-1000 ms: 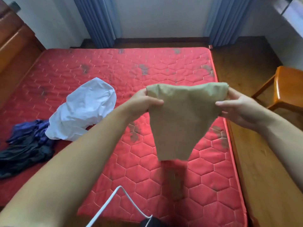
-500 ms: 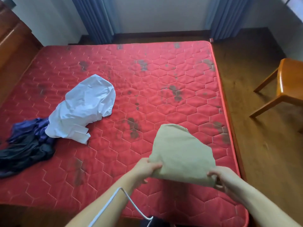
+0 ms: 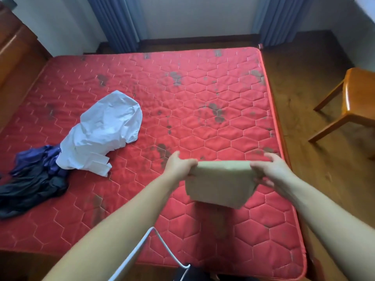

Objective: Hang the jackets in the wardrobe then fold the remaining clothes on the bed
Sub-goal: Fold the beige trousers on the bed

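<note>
A tan garment [image 3: 220, 183], folded into a compact block, hangs just above the right part of the red mattress [image 3: 182, 94]. My left hand [image 3: 179, 166] grips its upper left corner and my right hand [image 3: 271, 170] grips its upper right corner. A crumpled white shirt [image 3: 103, 132] lies on the left half of the mattress. Beside it, at the left edge, sits a heap of dark blue and black clothes [image 3: 30, 181], partly under the shirt.
A wooden chair [image 3: 353, 100] stands on the wood floor right of the bed. Blue curtains [image 3: 113, 23] hang at the far wall. Wooden furniture [image 3: 14, 49] fills the far left. A white cable [image 3: 142, 252] loops at the bottom edge.
The tan garment went from hanging at chest height down onto the mattress, was folded over, and is now a shorter block lifted a little by both hands.
</note>
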The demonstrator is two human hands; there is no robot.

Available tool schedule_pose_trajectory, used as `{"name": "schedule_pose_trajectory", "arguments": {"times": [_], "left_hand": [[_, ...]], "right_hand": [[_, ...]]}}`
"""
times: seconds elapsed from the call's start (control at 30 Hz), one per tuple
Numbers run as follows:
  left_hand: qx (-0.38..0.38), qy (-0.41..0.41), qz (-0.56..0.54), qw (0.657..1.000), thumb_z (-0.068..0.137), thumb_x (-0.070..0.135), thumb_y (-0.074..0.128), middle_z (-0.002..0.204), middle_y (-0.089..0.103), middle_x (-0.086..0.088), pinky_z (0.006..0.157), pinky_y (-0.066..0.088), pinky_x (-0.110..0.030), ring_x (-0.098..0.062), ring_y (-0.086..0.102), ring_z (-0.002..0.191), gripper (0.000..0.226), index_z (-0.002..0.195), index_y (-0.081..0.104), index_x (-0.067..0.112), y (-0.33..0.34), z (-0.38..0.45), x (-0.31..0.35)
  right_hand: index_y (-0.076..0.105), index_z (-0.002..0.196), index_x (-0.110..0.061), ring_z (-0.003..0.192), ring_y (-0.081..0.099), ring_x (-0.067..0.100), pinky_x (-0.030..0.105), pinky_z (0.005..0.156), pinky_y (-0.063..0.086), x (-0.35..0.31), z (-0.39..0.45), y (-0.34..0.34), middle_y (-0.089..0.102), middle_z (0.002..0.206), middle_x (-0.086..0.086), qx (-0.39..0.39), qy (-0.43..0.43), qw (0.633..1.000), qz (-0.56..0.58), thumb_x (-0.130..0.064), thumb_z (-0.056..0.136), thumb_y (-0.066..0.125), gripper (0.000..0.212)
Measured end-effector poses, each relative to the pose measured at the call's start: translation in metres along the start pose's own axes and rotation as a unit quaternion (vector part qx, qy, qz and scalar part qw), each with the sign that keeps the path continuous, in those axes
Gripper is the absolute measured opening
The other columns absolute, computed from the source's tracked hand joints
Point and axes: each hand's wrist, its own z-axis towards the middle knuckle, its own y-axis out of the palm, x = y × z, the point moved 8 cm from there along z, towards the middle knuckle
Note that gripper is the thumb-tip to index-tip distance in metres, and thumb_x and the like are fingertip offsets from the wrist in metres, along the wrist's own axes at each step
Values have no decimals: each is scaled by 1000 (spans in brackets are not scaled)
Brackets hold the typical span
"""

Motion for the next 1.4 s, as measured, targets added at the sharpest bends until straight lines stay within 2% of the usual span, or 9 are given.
{"name": "schedule_pose_trajectory", "arguments": {"times": [0.2,0.33,0.47,0.67,0.83,0.93,1.07,1.13,1.4], "left_hand": [[-10,242,-105,965,81,11,70,84,65,0,77,59,-44,-10,62,70,16,94,70,20,-41,-32,203],[18,313,-166,935,91,14,62,86,60,3,75,60,-40,-10,59,78,14,85,68,25,-66,-64,252],[17,302,-130,944,92,7,59,86,60,-2,70,59,-41,-15,57,75,17,88,67,22,-54,-57,219],[-17,102,-18,994,88,1,62,77,65,-4,61,50,-27,-18,56,65,15,92,71,13,-6,-4,22],[-55,-48,148,986,87,3,60,87,68,-7,66,47,-20,-14,58,74,14,94,71,10,20,1,-148],[-98,-134,147,975,87,-5,56,65,57,-6,44,43,-17,-5,52,42,21,79,63,13,25,-12,-198],[-171,-224,83,956,89,1,57,68,56,-9,38,31,-12,-13,50,43,13,89,60,14,25,-34,-223],[-187,-222,44,956,86,-7,58,62,51,-10,38,27,-13,-11,44,40,17,93,57,9,24,-38,-221],[-75,-24,8,997,87,1,67,75,62,1,50,44,-13,0,54,53,18,104,70,5,9,3,-144]], "right_hand": [[70,93,-23,92,65,22,35,65,58,-222,-34,-11,66,101,6,23,-275,958,76,-21,79,68,14],[75,85,-30,93,65,18,34,62,58,-270,-87,-29,64,92,-4,29,-372,917,140,-31,80,67,10],[73,90,-26,90,65,17,32,60,59,-218,-77,-28,65,97,-2,34,-336,935,112,-20,88,61,13],[67,109,-15,71,58,15,25,50,48,-8,-21,-8,64,94,2,-1,-57,998,8,-7,88,63,23],[65,107,-12,71,53,19,23,57,41,157,-29,12,59,100,12,-42,148,987,-46,5,84,58,31],[66,106,-3,63,41,22,23,56,29,210,-43,13,56,77,14,-44,219,972,-76,12,78,54,34],[73,97,-6,58,48,16,16,35,30,230,-55,0,64,75,9,-8,223,968,-117,6,78,61,25],[74,96,-10,72,55,22,20,50,32,232,-61,-2,68,85,11,-22,233,966,-113,1,79,64,23],[74,90,-13,68,60,5,17,58,47,144,-22,3,71,79,-6,26,46,998,-18,-6,86,68,10]]}}
